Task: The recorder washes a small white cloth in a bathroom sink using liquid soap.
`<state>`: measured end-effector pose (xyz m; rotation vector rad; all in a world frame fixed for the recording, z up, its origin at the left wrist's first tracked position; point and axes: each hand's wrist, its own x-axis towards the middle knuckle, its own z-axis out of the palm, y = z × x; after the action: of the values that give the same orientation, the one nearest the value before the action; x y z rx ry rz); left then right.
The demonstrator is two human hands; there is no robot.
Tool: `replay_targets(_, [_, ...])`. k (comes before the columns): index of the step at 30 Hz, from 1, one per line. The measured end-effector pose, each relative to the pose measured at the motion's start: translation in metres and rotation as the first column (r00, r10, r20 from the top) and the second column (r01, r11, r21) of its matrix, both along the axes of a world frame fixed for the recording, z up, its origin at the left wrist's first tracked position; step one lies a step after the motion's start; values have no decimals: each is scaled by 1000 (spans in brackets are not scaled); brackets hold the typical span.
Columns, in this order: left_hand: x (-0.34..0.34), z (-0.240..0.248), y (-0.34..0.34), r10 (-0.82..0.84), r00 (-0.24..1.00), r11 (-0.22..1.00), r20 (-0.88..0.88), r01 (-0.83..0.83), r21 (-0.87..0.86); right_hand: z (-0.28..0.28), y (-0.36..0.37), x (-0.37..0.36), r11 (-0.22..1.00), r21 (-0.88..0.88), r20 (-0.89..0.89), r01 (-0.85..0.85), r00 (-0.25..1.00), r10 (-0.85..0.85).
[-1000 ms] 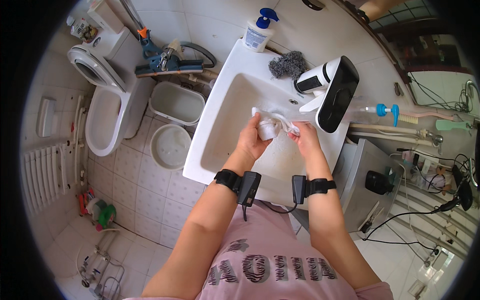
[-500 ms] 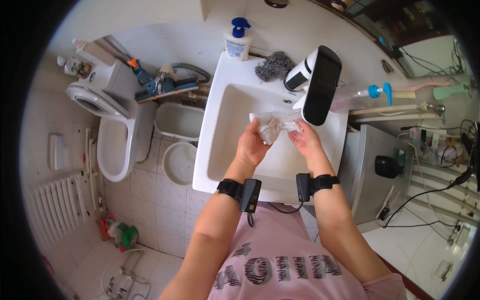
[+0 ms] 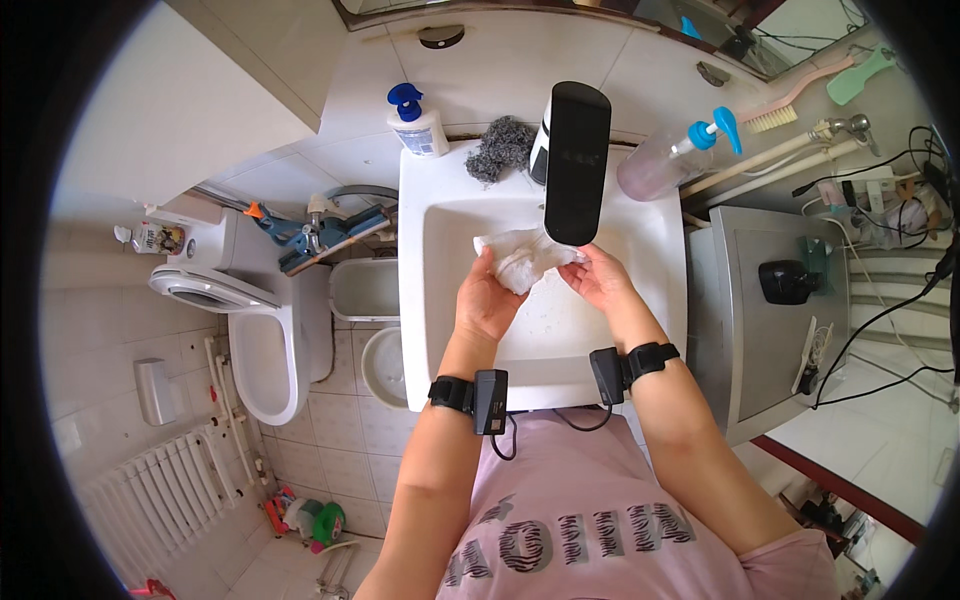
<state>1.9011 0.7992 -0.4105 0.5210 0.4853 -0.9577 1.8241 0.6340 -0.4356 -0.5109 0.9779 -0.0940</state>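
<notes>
two hands point(image 3: 487, 302) point(image 3: 600, 279) — one cloth point(image 3: 520, 256)

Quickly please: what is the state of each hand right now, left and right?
Left hand: closed on the white cloth over the sink.
Right hand: fingers grip the same cloth at its other end.

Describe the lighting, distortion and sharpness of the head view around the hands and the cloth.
Head view: bright, even daylight, with glare whitening the sink rim; fisheye bends the wall tiles and cabinet edges toward a black round rim; the left hand, right hand and white cloth at centre are sharp, the cloth's folds partly washed out.
</notes>
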Motion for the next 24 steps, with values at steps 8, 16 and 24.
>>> replay_targets(8, [1, 16, 19, 0, 998, 1000, 57, -1, 17, -9, 16, 12, 991, 133, 12, -21, 1000, 19])
replay_targets(16, [3, -13, 16, -40, 999, 998, 21, 39, 52, -2, -2, -2, 996, 74, 110, -59, 993, 51])
replay_targets(24, [-2, -12, -30, -18, 999, 1000, 39, 17, 23, 18, -29, -31, 989, 31, 213, 144, 966, -147])
